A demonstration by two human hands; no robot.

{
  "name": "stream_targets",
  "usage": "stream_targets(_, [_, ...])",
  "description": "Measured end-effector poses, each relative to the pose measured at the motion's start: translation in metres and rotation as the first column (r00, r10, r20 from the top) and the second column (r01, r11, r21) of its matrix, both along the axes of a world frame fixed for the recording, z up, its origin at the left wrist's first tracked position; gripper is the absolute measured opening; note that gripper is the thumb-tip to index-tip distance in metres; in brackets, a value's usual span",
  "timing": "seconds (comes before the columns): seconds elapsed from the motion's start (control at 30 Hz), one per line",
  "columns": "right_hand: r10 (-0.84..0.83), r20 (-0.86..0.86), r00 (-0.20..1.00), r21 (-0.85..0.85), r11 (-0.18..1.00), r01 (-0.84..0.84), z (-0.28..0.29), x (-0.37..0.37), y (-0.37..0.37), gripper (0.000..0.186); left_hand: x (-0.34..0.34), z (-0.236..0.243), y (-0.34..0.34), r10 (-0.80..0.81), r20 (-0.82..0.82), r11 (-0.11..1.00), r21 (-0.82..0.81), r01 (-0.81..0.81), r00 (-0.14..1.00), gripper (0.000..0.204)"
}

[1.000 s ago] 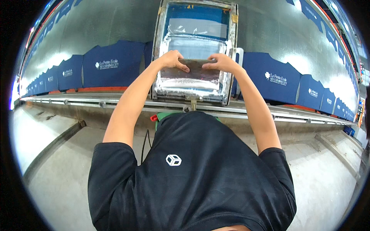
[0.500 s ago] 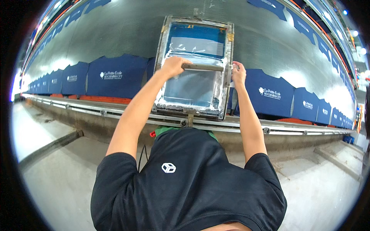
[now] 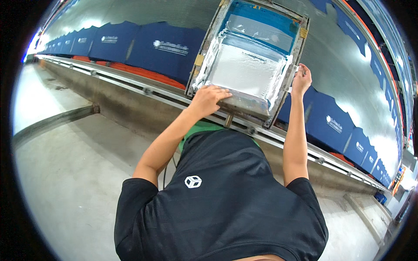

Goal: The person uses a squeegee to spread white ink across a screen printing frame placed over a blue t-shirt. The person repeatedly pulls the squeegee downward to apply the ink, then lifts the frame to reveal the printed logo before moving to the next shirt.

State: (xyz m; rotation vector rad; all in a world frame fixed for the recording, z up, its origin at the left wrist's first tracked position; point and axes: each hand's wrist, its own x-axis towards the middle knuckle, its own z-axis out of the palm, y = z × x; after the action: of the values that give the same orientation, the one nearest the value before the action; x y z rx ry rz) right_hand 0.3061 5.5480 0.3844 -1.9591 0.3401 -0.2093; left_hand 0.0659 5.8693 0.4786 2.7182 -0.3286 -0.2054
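Note:
A screen-printing frame lies tilted over the long table, its blue mesh showing at the far end. White ink covers the mesh's middle and is smeared along its sides. At the near end of the mesh my left hand is closed over the left part of a squeegee, which lies crosswise. My right hand is at the frame's right side, fingers curled against its edge; the fingertips are partly hidden.
Dark blue fabric pieces with white prints lie in a row along the grey table, on both sides of the frame. A metal rail runs along the near edge, with orange material beside it. Below is a pale concrete floor.
My left hand has drawn the squeegee from the middle of the mesh to its near end. White ink now covers the area behind it. The view has turned; my right hand stays beside the frame.

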Motion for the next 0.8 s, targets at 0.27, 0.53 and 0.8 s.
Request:
stream_targets(0.27, [0.040,0.064,0.997,0.221,0.974,-0.054,0.004,-0.020,0.011,0.021,0.022,0.045,0.015,0.070,-0.039,0.975,0.215,-0.060,0.997,0.048])
stream_targets(0.53, [0.042,-0.025,0.999,0.084,0.996,-0.040,0.017,-0.033,0.000,0.042,0.002,0.048,0.001,0.036,-0.015,0.982,0.184,-0.032,0.999,0.055])
stream_targets(0.8, [0.135,-0.068,0.988,-0.138,0.980,-0.144,0.020,-0.023,-0.005,0.042,0.115,0.052,0.022,0.008,0.091,0.997,0.079,-0.015,0.996,0.049])
